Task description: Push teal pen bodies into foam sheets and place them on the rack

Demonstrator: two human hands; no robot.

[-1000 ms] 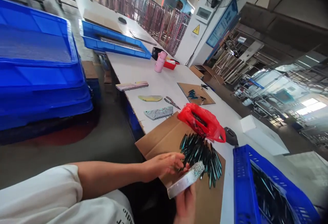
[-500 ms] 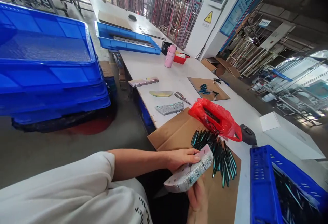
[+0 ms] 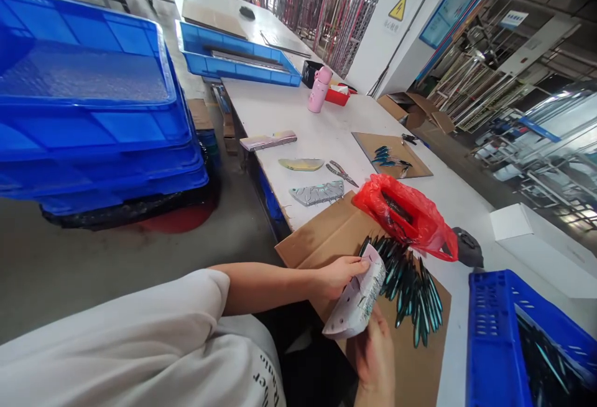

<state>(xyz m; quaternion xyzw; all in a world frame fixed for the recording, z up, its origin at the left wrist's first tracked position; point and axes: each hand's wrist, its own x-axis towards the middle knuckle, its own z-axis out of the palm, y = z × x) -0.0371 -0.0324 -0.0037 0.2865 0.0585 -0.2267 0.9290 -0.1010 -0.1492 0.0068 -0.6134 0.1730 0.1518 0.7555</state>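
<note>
Block [image 3: 351,307] is up in front of us, in both hands, over the near-left side of the cardboard sheet [image 3: 321,233]. Long axis runs diagonally in view: lower end toward our lap, upper end pointing up and right at the pile of dark slivers [image 3: 417,301]. Block is tilted; its smooth pale pink face with dark spots is turned left toward us, and its rough, silvery, curved edge faces right.

Our left hand [image 3: 336,275] grips the upper end, thumb laid over the pink face near the tip. Our right hand [image 3: 377,348] has fingers against the rough edge from below right; part of it sits behind the block, so we can't tell how far it's closed.

Slivers are fanned out on the cardboard, most tips toward us, just below the red bag [image 3: 405,214]. Blue crate [image 3: 494,338] on our right, with more dark pieces in it. Beyond the cardboard on the white table [image 3: 286,112]: grey piece [image 3: 317,193], yellow piece [image 3: 301,164], pliers [image 3: 342,174] with handles toward the far side.
</note>
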